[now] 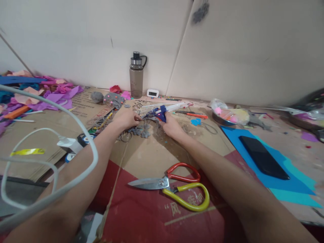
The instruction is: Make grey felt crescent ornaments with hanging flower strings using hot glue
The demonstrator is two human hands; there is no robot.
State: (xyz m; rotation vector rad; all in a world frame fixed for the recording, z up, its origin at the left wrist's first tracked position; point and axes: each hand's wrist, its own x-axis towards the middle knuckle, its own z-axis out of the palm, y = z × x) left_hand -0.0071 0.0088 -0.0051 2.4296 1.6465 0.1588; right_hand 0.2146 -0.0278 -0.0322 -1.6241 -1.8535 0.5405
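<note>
My right hand (172, 127) is wrapped around a blue hot glue gun (161, 113), whose clear glue stick (176, 106) sticks out the back to the right. Its nozzle points left, toward my left hand (127, 118). The fingers of that hand are pinched together close to the nozzle, and what they hold is too small to make out. Grey flower-shaped pieces (144, 133) lie on the cardboard (141, 155) just below both hands. Large scissors (162, 183) with one red and one yellow handle rest nearer to me, slightly apart.
A grey bottle (136, 79) and small digital clock (153, 93) stand by the wall. Crumpled coloured paper (58, 96) is heaped left. A white cable (93, 148) loops across my left arm. Right are a phone (263, 157) on blue sheets and a bowl (222, 118).
</note>
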